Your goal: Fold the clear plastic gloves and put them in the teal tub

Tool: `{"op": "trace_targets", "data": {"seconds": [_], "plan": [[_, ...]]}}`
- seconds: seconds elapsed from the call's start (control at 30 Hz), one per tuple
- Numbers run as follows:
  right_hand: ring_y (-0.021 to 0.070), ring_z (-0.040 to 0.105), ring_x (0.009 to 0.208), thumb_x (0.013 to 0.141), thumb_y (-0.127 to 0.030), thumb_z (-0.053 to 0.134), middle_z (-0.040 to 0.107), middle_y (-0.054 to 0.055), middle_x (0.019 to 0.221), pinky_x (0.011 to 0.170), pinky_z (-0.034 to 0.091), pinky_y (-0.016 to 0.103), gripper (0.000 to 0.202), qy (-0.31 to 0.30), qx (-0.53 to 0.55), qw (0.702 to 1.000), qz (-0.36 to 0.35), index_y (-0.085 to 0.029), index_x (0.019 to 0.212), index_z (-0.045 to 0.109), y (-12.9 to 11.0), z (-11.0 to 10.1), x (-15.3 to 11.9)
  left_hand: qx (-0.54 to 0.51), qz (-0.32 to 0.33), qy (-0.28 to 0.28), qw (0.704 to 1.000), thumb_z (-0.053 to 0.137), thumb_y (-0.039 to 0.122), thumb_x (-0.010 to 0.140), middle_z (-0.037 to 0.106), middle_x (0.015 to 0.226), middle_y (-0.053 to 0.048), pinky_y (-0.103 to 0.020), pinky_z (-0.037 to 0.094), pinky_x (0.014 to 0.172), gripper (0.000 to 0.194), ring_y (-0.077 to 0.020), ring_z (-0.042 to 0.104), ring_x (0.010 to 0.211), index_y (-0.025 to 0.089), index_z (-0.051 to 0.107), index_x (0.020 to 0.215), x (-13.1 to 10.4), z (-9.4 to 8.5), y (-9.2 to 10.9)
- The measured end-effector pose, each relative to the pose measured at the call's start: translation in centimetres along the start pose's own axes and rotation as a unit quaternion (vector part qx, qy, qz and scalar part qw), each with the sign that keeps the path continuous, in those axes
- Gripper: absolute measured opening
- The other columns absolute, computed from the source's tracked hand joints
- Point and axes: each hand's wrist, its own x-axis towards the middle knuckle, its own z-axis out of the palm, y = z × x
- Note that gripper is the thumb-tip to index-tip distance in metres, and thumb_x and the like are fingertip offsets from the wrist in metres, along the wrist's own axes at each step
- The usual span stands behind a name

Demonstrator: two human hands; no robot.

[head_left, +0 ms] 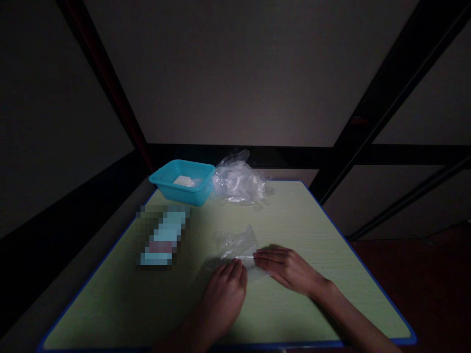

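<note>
A clear, crinkled plastic bag [239,243] lies on the pale green table between my hands. My left hand [226,294] has its fingers curled closed at the bag's near edge. From the right, my right hand [285,267] reaches over the bag's right side, its fingers close together and its fingertips on the plastic. Its thumb is hard to make out. Some of the bag's near part is hidden by my left hand, and I cannot see anything inside it.
A blue plastic basket [196,196] with a white item [184,181] in it stands at the back left. Beside it is a heap of clear plastic bags [241,181]. A blurred-out light-blue rectangular object [165,235] lies on the left. The table [294,215] has a blue edge.
</note>
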Motion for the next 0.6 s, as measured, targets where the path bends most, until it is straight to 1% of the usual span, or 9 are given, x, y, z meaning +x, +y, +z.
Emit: {"op": "trace_targets", "data": {"seconds": [0.2,0.33,0.43,0.53,0.6], "plan": [[0.0193,0.061,0.102,0.095,-0.023,0.034,0.066,0.010,0.111,0.089,0.050,0.037,0.032,0.013,0.008,1.000,0.001,-0.013,0.110,0.061,0.2,-0.1,0.2,-0.025,-0.004,-0.016,1.000,0.050,0.000,0.075,0.063,0.112,-0.019,-0.037,0.051,0.084,0.035,-0.0271,0.063,0.098,0.006,0.062,0.107,0.3,-0.7,-0.1],[0.0196,0.063,0.098,0.095,-0.024,0.033,0.067,0.011,0.107,0.086,0.051,0.036,0.033,0.013,0.011,1.000,-0.001,-0.012,0.107,0.062,0.2,-0.2,0.4,-0.084,-0.030,-0.011,0.996,0.051,0.004,0.077,0.065,0.110,-0.013,-0.035,0.051,0.085,0.033,-0.0240,0.064,0.095,0.011,0.062,0.107,-0.1,-1.5,-0.8],[0.0193,0.064,0.095,0.096,-0.025,0.031,0.068,0.010,0.105,0.084,0.051,0.036,0.035,0.020,0.011,1.000,-0.002,-0.013,0.106,0.062,0.2,-0.2,0.4,-0.122,-0.043,0.014,0.992,0.053,0.008,0.077,0.067,0.107,-0.011,-0.035,0.052,0.084,0.033,-0.0224,0.065,0.092,0.013,0.062,0.108,-1.1,-1.5,-1.7],[0.0197,0.063,0.096,0.096,-0.026,0.029,0.068,0.010,0.105,0.085,0.051,0.035,0.036,0.013,0.021,1.000,0.004,-0.014,0.105,0.062,0.2,-0.3,0.4,-0.140,-0.063,0.044,0.987,0.057,0.011,0.073,0.066,0.109,-0.011,-0.035,0.051,0.085,0.037,-0.0234,0.064,0.095,0.013,0.062,0.110,-2.5,-0.8,-2.8],[0.0196,0.062,0.098,0.096,-0.027,0.029,0.067,0.009,0.106,0.086,0.049,0.035,0.036,-0.002,0.037,0.999,0.016,-0.015,0.106,0.062,0.2,-0.5,0.5,-0.163,-0.084,0.046,0.982,0.059,0.013,0.072,0.066,0.110,-0.012,-0.036,0.051,0.086,0.041,-0.0241,0.063,0.097,0.013,0.061,0.112,-3.5,-0.3,-3.6]]}}
